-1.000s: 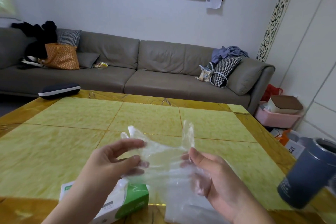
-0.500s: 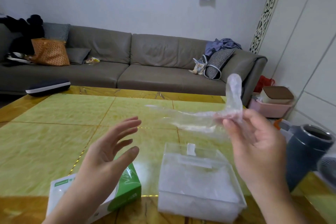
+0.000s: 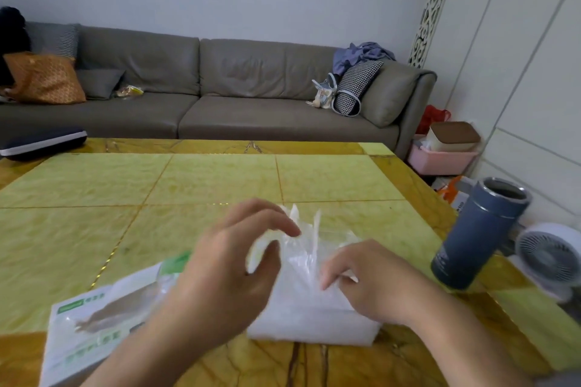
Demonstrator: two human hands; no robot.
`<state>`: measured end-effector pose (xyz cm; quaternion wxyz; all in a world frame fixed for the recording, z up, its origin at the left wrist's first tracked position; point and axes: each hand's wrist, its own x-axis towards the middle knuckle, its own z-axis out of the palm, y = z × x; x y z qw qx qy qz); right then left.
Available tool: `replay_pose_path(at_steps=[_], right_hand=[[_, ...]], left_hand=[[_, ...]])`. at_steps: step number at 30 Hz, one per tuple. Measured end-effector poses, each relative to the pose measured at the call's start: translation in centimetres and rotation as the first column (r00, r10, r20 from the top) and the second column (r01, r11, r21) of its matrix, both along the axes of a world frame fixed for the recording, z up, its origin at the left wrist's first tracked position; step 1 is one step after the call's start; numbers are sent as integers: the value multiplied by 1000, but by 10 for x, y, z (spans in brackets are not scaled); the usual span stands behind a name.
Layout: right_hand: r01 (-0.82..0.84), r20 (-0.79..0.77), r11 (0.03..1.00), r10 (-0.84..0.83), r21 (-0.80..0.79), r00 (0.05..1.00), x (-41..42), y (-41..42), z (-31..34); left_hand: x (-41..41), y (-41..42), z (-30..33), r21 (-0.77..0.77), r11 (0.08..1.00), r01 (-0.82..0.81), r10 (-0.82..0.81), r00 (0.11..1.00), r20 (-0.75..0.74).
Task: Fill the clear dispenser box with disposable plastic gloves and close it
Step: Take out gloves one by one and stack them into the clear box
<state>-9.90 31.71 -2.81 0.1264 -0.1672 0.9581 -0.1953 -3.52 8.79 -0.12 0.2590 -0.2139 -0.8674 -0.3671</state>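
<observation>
Room: grey fabric sofa (image 3: 220, 94) runs across the upper half of the frame against a pale wall; an orange patterned bag (image 3: 44, 78) sits on its left end and a black-and-white houndstooth cushion (image 3: 356, 85) on its right.
Surface: yellow-green tiled table with a glossy amber border (image 3: 125, 185) fills the lower half.
Dispenser box: clear plastic dispenser box (image 3: 311, 320) stands on the table at lower centre, packed with whitish plastic; whether its lid is on cannot be told.
Gloves: crumpled disposable clear plastic gloves (image 3: 303, 231) stick up above the top of the box, between the two hands.
Left hand (image 3: 226, 280): lower centre, just left of the box, blurred; fingers curled and spread, forefinger tip touching the raised plastic, thumb apart from it below. A firm grip cannot be told.
Right hand (image 3: 374, 286): on the right side of the box top, fingers bent downward, tips pressing into the plastic.
Glove packet: white and green cardboard glove packet (image 3: 103, 320) lies at lower left, partly behind the left forearm.
Right of frame: dark blue cylindrical tumbler with a steel rim (image 3: 478, 232) stands open near the table edge; small white round fan (image 3: 550, 258) sits beside it.
Left edge: dark flat case with a white band (image 3: 41, 141) at the table's far corner.
</observation>
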Motion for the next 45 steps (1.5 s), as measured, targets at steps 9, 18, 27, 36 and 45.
replay_pose_path(at_steps=[9, 18, 27, 36, 45], right_hand=[[-16, 40, 996, 13, 86, 999, 4, 4, 4], [-19, 103, 993, 7, 116, 995, 2, -1, 3], [-25, 229, 981, -21, 194, 973, -1, -7, -4], [56, 196, 976, -98, 208, 976, -3, -21, 11], [54, 35, 924, -73, 378, 997, 2, -36, 3]], left_hand=[[-50, 52, -44, -612, 772, 171, 81, 929, 361], [-46, 52, -34, -516, 856, -21, 184, 946, 268], [-65, 59, -56, -598, 787, 152, 320, 729, 606], [-84, 65, -59, -631, 715, 301, 394, 572, 719], [-82, 67, -55, -659, 671, 339, 404, 577, 710]])
